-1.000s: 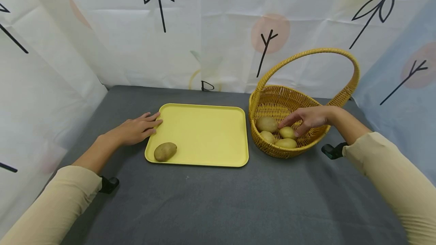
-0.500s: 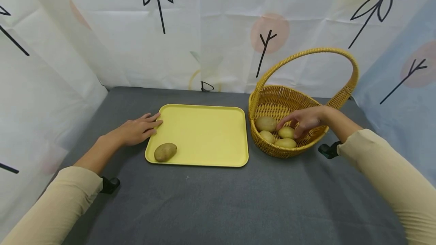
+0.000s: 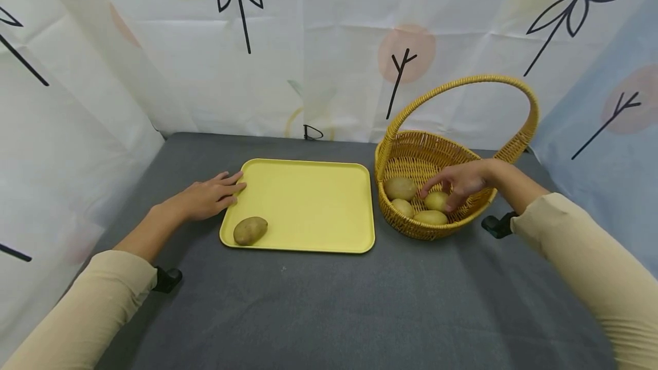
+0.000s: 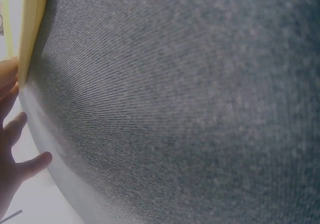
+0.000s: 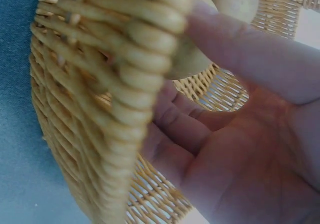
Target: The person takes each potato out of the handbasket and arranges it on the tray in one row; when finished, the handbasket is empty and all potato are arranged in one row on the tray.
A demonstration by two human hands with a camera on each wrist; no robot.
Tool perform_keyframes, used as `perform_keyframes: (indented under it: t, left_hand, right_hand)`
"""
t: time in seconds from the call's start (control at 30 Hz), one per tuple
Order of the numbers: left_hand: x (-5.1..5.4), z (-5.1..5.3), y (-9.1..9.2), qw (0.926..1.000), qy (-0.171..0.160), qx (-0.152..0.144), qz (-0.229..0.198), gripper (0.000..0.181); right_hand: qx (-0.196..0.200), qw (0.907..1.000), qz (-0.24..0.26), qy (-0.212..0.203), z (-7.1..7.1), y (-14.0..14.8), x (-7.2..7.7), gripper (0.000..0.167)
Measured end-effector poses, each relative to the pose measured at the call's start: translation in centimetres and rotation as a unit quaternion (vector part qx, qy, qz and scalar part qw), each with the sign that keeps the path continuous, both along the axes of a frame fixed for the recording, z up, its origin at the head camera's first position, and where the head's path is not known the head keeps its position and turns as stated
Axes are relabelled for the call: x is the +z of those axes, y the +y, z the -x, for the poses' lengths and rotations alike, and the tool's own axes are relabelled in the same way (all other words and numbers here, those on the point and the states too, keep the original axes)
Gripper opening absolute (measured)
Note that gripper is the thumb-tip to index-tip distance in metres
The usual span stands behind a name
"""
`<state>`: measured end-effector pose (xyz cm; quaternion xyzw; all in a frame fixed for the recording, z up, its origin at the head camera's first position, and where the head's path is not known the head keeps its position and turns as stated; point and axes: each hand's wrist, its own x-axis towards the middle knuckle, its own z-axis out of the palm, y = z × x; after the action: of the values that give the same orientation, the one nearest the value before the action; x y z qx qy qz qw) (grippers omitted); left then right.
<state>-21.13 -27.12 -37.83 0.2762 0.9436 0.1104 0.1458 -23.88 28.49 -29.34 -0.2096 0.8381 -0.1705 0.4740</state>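
Observation:
The left hand rests its fairly straight fingers on the left rim of the yellow tray. A brown potato lies in the tray's near left corner. Inside the wicker basket, the right hand has thumb and curled fingers around a small potato. The right wrist view shows the thumb against that potato, with the other fingers partly behind the basket rim. Several potatoes lie beside it, including a larger one at the left.
The tray and basket stand on a dark grey cloth, the basket to the tray's right. Its tall arched handle rises over the bowl. A patterned white curtain hangs behind.
The small potato between the right thumb and fingers has shifted slightly right within the basket. The right hand has moved a little, while the left hand keeps its place on the tray rim.

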Motion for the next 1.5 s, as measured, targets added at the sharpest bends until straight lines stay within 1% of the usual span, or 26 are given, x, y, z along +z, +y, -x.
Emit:
perform_keyframes:
  t: [0.13,0.23,0.37,0.43,0.57,0.7,0.8,0.9,1.07,1.23,1.3,1.43,1.5]
  left_hand:
    - [0.0,0.0,0.0,1.0000,0.000,0.001,0.003,0.051]
    - [0.0,-0.1,0.1,1.0000,-0.003,0.005,0.005,0.050]
    - [-0.1,-0.1,0.1,0.9999,-0.008,0.010,0.005,0.050]
    - [-0.1,-0.1,0.2,0.9999,-0.009,0.012,0.005,0.050]
    - [0.0,-0.1,0.2,0.9999,-0.008,0.013,0.007,0.050]
    - [0.1,-0.1,0.2,0.9999,-0.005,0.012,0.007,0.050]
    - [0.2,-0.2,0.3,0.9999,-0.006,0.013,0.006,0.050]
    - [0.1,-0.2,0.3,0.9999,-0.007,0.013,0.005,0.050]
    - [-0.1,-0.1,0.3,0.9999,-0.006,0.011,0.008,0.050]
    - [-0.1,-0.2,0.2,0.9999,-0.007,0.012,0.007,0.051]
    - [0.0,-0.2,0.2,0.9999,-0.008,0.013,0.006,0.051]
    - [0.0,-0.2,0.2,0.9998,-0.011,0.014,0.006,0.051]
    - [-0.1,-0.2,0.2,0.9998,-0.013,0.015,0.006,0.051]
  right_hand:
    - [-0.006,0.9996,0.016,0.022,-0.1,0.1,0.4,0.056]
    - [-0.003,0.9977,0.041,0.053,-0.3,0.3,0.8,0.054]
    - [-0.008,0.9927,0.091,0.079,-1.0,0.8,1.6,0.054]
    - [-0.025,0.9896,0.121,0.074,-1.4,1.0,2.0,0.057]
    - [-0.053,0.9800,0.180,0.065,-2.2,1.3,2.6,0.060]
    - [-0.044,0.9678,0.241,0.058,-2.8,0.8,2.9,0.058]
    - [-0.028,0.9568,0.285,0.048,-3.3,-0.3,2.9,0.057]
    - [-0.014,0.9485,0.314,0.040,-3.9,-2.0,2.7,0.057]
    - [0.002,0.9426,0.332,0.035,-4.9,-4.9,2.4,0.057]
    - [0.005,0.9315,0.363,0.015,-5.7,-7.9,1.8,0.055]
    - [0.002,0.9304,0.366,0.010,-5.9,-9.0,1.4,0.054]
    - [0.002,0.9346,0.355,0.021,-5.7,-11.2,0.1,0.053]
    - [-0.003,0.9345,0.355,0.020,-5.7,-12.3,-0.8,0.054]
